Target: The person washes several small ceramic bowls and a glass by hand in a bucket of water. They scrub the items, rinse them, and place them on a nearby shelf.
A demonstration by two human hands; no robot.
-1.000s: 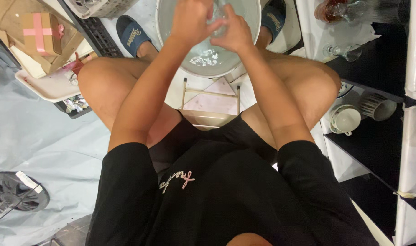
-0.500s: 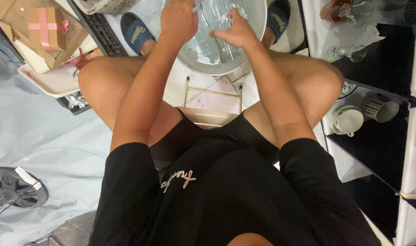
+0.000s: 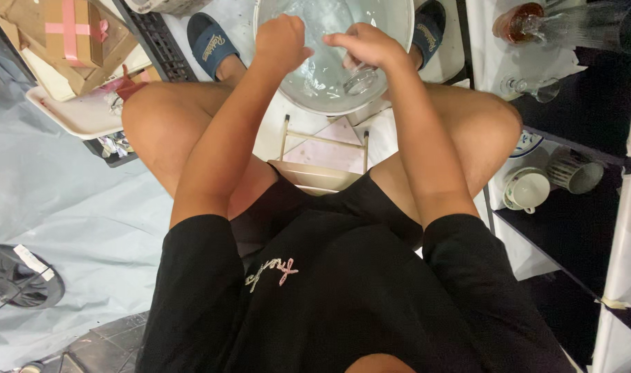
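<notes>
1. Sitting on a low stool (image 3: 322, 162), the person is leaning over a round white basin (image 3: 398, 27) of water on the floor between two blue slippers (image 3: 212, 41).
2. Right hand (image 3: 367, 45) is curling its fingers around a clear glass (image 3: 360, 79), holding it just above the water at the basin's near side.
3. Left hand (image 3: 281, 41) is hanging closed in a loose fist beside it; cannot tell whether anything is inside.
4. Hands are sitting near each other, not touching.
5. White cup (image 3: 526, 188) and striped mug (image 3: 574, 173) are lying on the shelf at right; stemmed glass (image 3: 533, 86) is lying farther up.
6. Cardboard box (image 3: 67, 31) with pink tape is sitting on a tray at left.
</notes>
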